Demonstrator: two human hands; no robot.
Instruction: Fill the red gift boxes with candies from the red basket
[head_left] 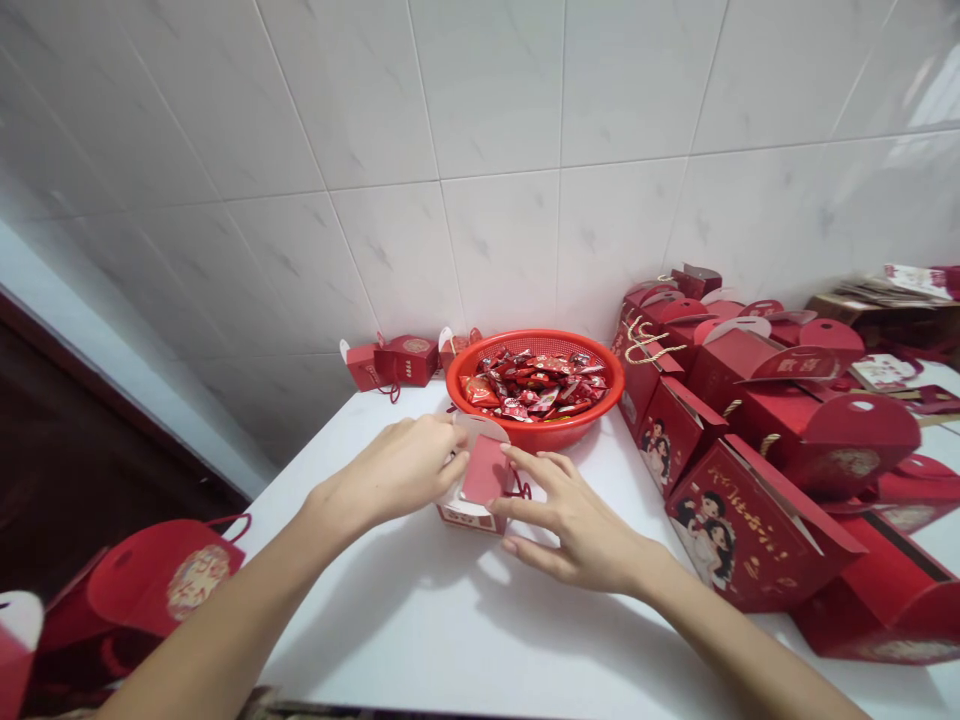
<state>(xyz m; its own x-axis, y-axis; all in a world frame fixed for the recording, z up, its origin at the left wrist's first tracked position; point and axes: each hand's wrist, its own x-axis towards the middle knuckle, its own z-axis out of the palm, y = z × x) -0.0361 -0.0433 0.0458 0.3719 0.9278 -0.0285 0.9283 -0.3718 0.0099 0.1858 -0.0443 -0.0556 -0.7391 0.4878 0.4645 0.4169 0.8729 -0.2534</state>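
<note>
A small red and white box [485, 472] stands upright on the white table, between my two hands. Its pale rounded flaps rise at the front and back, and a red cord shows at its right side. My left hand [420, 462] is closed at the box's left side, with the fingers curled against a flap edge. My right hand [566, 515] has its fingers spread, and their tips touch the right side and top of the box. Just behind the box is a red plastic basket [544, 434] filled with wrapped candies [536, 385].
Many red gift boxes [757, 520] crowd the table's right side. Small red boxes [407, 360] stand at the back left by the tiled wall [502, 250]. More red boxes [150, 580] are at the lower left. Cards and flat pieces [889, 300] lie far right.
</note>
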